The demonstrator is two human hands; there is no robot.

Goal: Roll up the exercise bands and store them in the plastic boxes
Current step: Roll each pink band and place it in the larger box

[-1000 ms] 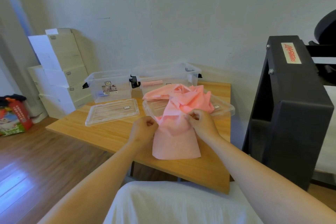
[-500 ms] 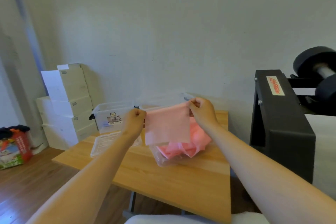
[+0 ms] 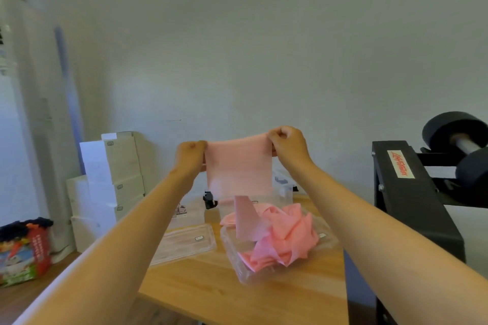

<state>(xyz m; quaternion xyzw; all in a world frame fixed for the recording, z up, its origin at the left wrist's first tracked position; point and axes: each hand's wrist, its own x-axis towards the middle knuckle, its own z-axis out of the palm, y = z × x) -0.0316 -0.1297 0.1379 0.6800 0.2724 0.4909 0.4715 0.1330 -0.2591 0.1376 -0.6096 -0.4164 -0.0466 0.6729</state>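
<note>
Lying on the near worktop (image 3: 211, 287), a clear lid (image 3: 239, 272) is loaded with a crumpled heap of pink band (image 3: 282, 240); a second lid (image 3: 184, 243) is laid flat just left of it. From the heap a twisted strip is seen to rise toward a flat end, which is held stretched in the air above the worktop. Its upper left corner is pinched by the left hand (image 3: 191, 152) and its upper right corner by the right hand (image 3: 287, 141), the fingers of both hands curled tight on the edge. Behind the sheet, clear boxes (image 3: 284, 188) are partly seen, open-topped as far as can be told.

The step in hand is judged to be the squaring of the free end before the first turn. It is done well if the top edge is held level and taut, the twist below is shaken out, and the first fold is made narrow and straight, so that the following turns are stacked evenly. Tension should be shared between both hands. A skewed start is likely to be wound into a cone, and a thin, limp band is easily creased.
</note>
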